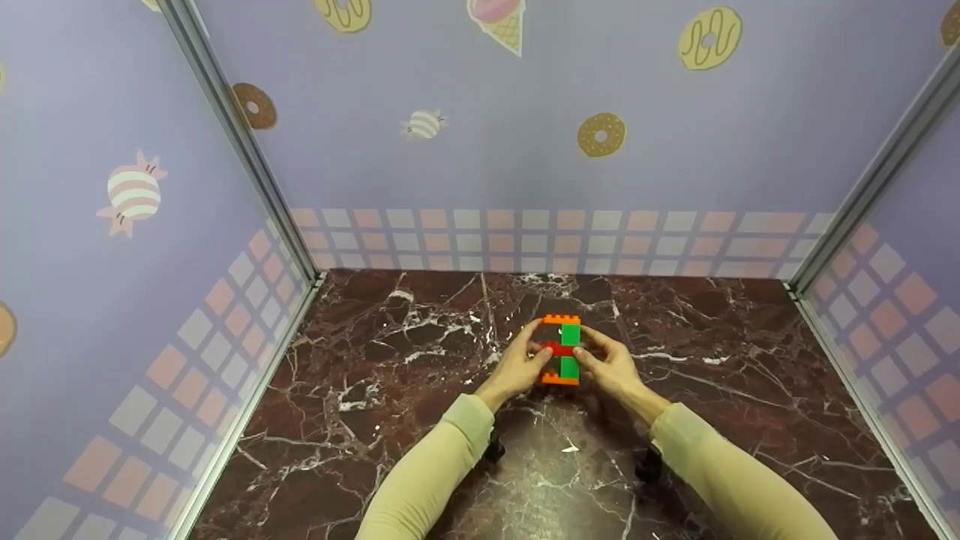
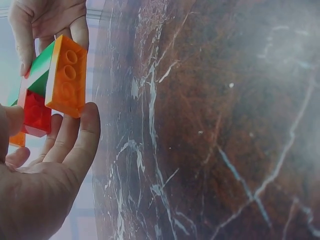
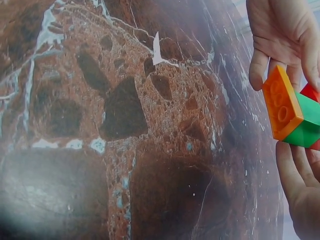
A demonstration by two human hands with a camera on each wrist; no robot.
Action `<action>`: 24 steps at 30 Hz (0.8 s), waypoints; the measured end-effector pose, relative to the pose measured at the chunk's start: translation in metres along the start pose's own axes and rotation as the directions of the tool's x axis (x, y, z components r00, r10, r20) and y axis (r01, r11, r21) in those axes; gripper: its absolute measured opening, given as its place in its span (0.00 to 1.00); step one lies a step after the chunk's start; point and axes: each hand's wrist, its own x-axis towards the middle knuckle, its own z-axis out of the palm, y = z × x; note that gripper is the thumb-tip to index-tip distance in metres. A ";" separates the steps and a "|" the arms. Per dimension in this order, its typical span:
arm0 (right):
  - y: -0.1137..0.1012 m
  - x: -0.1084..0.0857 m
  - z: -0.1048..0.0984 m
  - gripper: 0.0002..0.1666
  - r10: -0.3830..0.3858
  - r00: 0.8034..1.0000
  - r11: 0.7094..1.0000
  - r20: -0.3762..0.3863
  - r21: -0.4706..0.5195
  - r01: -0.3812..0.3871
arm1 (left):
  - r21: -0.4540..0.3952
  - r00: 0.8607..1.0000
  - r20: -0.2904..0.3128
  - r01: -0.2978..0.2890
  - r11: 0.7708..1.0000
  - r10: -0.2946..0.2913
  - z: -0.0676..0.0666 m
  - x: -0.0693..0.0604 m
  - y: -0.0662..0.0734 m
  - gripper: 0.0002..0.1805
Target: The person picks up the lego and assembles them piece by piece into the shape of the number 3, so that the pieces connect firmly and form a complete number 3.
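Observation:
Both hands hold one E-shaped assembly of toy building bricks above the table. An orange brick lies across its far end and another orange brick across its near end. Two green bricks run between them, with a red brick in the middle. My left hand grips the left side, its thumb at the red brick. Thumb on the red-green part, my right hand holds the right side. Hollow tubes show on the underside of an orange brick in the left wrist view.
A dark red marbled table with white veins lies below the hands. Patterned walls enclose it at the back and both sides, with metal rails at the corners. A small white scrap lies on the tabletop.

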 end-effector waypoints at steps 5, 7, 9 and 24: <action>0.001 0.000 0.000 0.36 0.006 1.000 1.000 -0.006 -0.024 -0.007 | -0.017 1.000 0.026 0.018 1.000 -0.018 -0.003 -0.005 0.010 0.42; 0.002 0.000 -0.001 0.36 0.004 1.000 0.999 -0.005 -0.037 -0.004 | -0.011 0.999 0.028 0.016 1.000 -0.016 -0.002 -0.004 0.007 0.43; 0.003 0.000 -0.001 0.37 0.006 1.000 0.999 -0.011 -0.048 -0.006 | 0.000 1.000 0.020 0.021 1.000 -0.021 0.002 -0.003 -0.001 0.44; 0.008 -0.001 -0.002 0.42 0.038 0.999 0.995 0.038 -0.091 -0.034 | -0.107 0.984 0.078 0.167 0.980 -0.159 -0.002 -0.015 0.031 0.43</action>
